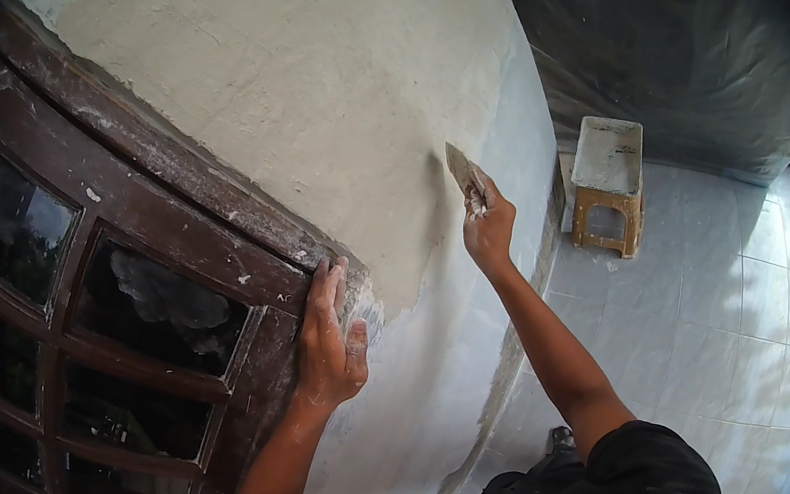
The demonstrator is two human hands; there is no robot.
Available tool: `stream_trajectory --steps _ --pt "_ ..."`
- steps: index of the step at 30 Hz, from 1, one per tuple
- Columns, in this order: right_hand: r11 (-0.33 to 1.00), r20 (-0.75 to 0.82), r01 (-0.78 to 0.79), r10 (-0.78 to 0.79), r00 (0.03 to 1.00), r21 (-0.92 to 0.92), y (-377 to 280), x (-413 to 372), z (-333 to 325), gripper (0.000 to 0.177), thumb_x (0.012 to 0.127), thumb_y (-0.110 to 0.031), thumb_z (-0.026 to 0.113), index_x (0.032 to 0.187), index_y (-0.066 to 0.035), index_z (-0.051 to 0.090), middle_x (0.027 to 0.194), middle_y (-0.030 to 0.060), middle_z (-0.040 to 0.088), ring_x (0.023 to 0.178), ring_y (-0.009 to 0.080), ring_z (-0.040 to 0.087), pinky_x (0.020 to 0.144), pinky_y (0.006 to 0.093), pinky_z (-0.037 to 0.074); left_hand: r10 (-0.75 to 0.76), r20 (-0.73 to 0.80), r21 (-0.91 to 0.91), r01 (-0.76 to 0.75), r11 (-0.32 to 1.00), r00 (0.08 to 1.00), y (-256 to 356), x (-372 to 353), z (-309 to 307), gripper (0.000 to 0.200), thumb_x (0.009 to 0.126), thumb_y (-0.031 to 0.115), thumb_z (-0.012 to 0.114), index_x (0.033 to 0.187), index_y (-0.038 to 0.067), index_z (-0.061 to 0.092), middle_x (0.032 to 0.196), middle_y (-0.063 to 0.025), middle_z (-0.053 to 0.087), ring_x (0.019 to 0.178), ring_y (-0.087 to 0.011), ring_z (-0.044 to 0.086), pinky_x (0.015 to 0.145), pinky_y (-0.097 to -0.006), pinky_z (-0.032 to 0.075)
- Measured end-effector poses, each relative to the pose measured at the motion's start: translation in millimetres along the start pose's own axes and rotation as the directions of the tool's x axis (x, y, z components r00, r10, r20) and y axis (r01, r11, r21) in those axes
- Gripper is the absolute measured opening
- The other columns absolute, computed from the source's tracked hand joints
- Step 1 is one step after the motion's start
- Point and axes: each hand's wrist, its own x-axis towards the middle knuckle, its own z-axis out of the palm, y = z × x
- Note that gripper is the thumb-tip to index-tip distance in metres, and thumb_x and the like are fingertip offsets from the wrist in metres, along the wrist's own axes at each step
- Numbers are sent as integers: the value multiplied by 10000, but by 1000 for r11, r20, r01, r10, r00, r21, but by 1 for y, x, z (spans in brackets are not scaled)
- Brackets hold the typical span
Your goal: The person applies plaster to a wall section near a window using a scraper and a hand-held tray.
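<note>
My right hand [489,228] is closed around a putty knife [459,165], whose blade points up and left close to the wall [337,87]. Beige plaster covers the wall's upper part, while a whiter coat shows lower down and to the right. Against the edge of a dark brown wooden frame [220,197] rests my left hand [332,349], its fingers stretched out and thumb apart, with white smears on the fingertips. Below that frame, glass panes [160,300] sit in a brown wooden panel spotted with white.
A brown plastic stool [608,221] stands on the tiled floor [658,314] to the right, bearing a whitish tray [610,156]. Behind it hangs dark sheeting [683,65]. The wall's foot runs down between me and the floor.
</note>
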Motion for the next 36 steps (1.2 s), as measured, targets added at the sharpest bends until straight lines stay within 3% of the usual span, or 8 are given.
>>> stream_trajectory --steps 4,6,10,12,16,18,24,36 --pt "988 27 140 -138 990 -71 1 -1 12 481 926 172 518 1344 -43 617 1052 112 718 844 142 642 810 224 508 -7 100 8 6 1000 995 0 0 -4 590 1000 131 375 1471 -169 186 1485 -413 315 1442 -490 321 1213 -506 248" --pt "936 -76 323 -336 939 -139 3 0 22 501 857 134 591 1321 -52 632 1145 210 702 993 366 697 870 384 553 -16 105 9 15 1000 994 0 1 -4 593 1001 139 378 1471 -169 186 1485 -414 314 1441 -492 322 1211 -511 248" --pt "918 -27 308 -324 946 -249 7 -7 32 564 819 142 608 1338 -77 632 971 177 712 791 325 678 763 366 555 -40 114 -17 42 999 993 1 0 -3 608 1010 164 378 1471 -175 172 1484 -420 301 1440 -498 323 1201 -511 258" --pt "855 66 402 -404 912 -327 10 -7 34 548 628 90 660 1163 -25 694 860 180 676 771 388 640 681 421 531 -51 99 -40 55 998 994 -1 -1 -2 614 1012 172 377 1471 -176 166 1484 -422 294 1438 -499 328 1197 -509 264" --pt "884 219 353 -295 930 -306 1 -5 26 583 710 97 666 1271 -61 662 817 168 674 699 352 641 621 389 526 -100 99 -72 107 992 990 -4 0 -2 621 978 136 408 1462 -177 179 1485 -429 253 1403 -523 367 1169 -528 323" --pt "849 304 419 -326 895 -323 -7 0 22 436 670 84 682 1090 -30 699 738 155 632 632 340 616 540 392 483 -110 79 -114 118 986 991 -3 1 -1 620 939 82 441 1450 -177 202 1485 -434 224 1376 -540 392 1148 -546 371" --pt "855 355 449 -347 868 -261 -2 6 15 237 634 74 686 857 -6 670 663 148 588 549 347 577 498 415 449 -114 62 -149 122 981 992 -7 2 -1 640 940 105 442 1451 -186 189 1465 -421 260 1379 -545 384 1154 -549 362" --pt "886 513 423 -277 812 -190 -11 0 -11 293 638 38 655 921 -23 699 733 147 647 625 348 635 542 435 505 -102 89 -2 103 995 991 -4 4 -1 680 998 232 396 1460 -208 164 1463 -401 295 1387 -540 380 1175 -549 297"
